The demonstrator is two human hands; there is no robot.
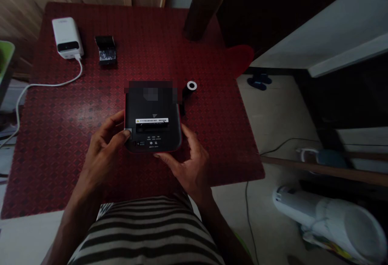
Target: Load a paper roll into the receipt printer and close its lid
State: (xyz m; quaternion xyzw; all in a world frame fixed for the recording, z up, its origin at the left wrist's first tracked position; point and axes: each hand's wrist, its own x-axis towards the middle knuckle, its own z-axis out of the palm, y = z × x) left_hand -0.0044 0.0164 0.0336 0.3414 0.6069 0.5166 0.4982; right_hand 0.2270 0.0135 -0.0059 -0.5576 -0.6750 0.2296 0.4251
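A flat black device (151, 107) occupies the middle of a red patterned bench (218, 143) as the left hand (104, 147), half curled at its 8 o'clock, grips one near corner, thumb on top, fingers along the side, and the right hand (194, 162), partly open at 4 o'clock, clasps the other, thumb at the near edge. A white-ringed cylinder (190, 89) is just beside the device at 2 o'clock, a small black item (106, 52) at 11, a cabled white power bank (67, 36) at 10
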